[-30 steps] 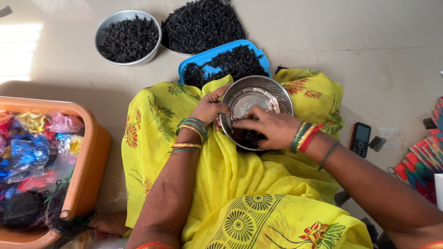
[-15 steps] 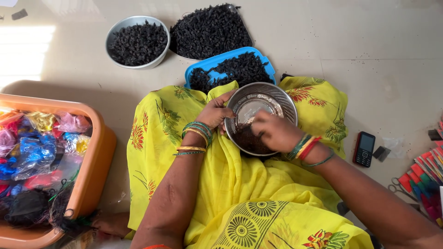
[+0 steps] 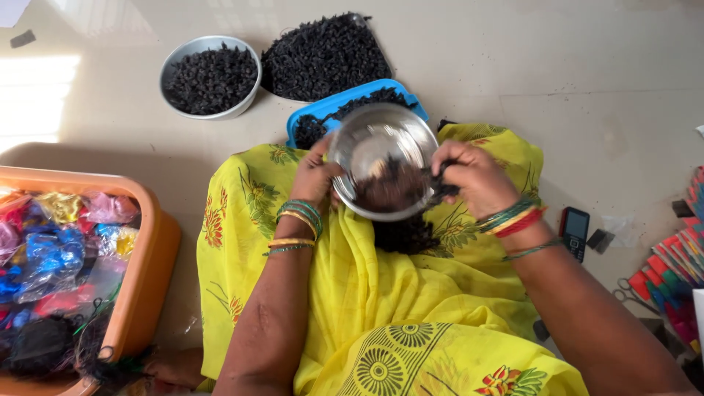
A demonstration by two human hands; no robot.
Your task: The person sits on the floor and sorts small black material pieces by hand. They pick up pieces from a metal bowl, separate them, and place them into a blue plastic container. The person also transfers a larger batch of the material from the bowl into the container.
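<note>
Now holding tipped bowl [image 3: 381, 158] with left hand [image 3: 317, 176]; right hand [image 3: 469, 176] pinching dark bits [image 3: 400, 235]. Could spill more onto lap if tipped further.

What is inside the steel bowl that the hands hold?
The steel bowl holds a clump of dark, small pieces at its near side; the far side is bare shiny metal. The right hand grips some at the rim. The left hand covers the other rim.
</note>
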